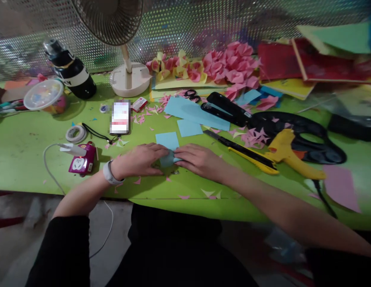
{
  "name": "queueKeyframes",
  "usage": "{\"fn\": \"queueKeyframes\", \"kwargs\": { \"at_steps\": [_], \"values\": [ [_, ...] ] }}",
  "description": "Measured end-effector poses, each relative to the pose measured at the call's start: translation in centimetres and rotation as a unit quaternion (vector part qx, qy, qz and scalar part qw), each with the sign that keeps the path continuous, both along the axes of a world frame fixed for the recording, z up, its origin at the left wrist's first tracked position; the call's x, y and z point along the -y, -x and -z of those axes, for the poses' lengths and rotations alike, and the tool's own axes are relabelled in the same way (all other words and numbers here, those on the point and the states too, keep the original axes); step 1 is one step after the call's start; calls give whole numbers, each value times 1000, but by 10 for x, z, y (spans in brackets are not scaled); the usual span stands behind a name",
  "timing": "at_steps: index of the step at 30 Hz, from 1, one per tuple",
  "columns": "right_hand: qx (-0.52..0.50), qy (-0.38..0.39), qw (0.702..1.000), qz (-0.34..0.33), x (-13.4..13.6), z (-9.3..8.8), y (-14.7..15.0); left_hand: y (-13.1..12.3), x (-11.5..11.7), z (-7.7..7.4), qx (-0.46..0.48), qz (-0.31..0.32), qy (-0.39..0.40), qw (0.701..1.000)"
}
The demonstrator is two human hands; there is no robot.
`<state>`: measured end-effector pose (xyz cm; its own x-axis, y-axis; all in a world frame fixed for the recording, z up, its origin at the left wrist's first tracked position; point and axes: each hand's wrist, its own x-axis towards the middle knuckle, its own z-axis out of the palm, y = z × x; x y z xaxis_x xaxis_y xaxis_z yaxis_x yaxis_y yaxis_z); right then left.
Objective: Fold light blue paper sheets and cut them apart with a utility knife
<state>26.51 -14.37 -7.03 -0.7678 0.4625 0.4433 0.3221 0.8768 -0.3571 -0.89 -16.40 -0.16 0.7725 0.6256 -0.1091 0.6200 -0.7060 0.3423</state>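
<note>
My left hand [142,159] and my right hand [199,158] lie side by side on the green table [30,147], fingers pressed down on a small blue paper piece [168,159] between them. The paper looks partly folded; most of it is hidden under my fingers. A watch sits on my left wrist. Just behind the hands lie two blue paper squares [167,140] and a larger blue sheet [193,111].
A yellow utility knife [248,153] and a yellow glue gun [288,153] lie to the right, with a black stapler [225,107] and large black scissors [293,131]. A phone [120,116], tape roll [75,134], pink power adapter [82,161], fan [127,75], bottle [70,69] and pink paper flowers [230,63] lie behind.
</note>
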Motion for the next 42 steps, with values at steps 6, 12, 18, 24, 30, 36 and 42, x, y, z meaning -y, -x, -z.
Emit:
{"fn": "queueKeyframes", "kwargs": {
  "at_steps": [6,12,18,24,30,36,42],
  "values": [
    [-12,155,988,20,1,-13,-11,-5,-5,16,95,-99,-5,991],
    [-119,183,972,91,-1,-11,-7,-6,-5,8,233,-163,45,958],
    [-210,144,949,185,1,-22,-10,-10,-7,2,310,-332,334,826],
    [-115,149,982,26,15,-25,-5,-24,-7,31,465,-348,505,638],
    [-168,110,960,196,17,-22,-1,-31,3,34,530,-349,497,591],
    [-229,252,919,200,15,-19,3,-33,5,35,569,-333,490,570],
    [-246,293,905,187,18,-19,5,-33,6,33,552,-323,472,607]
  ]
}}
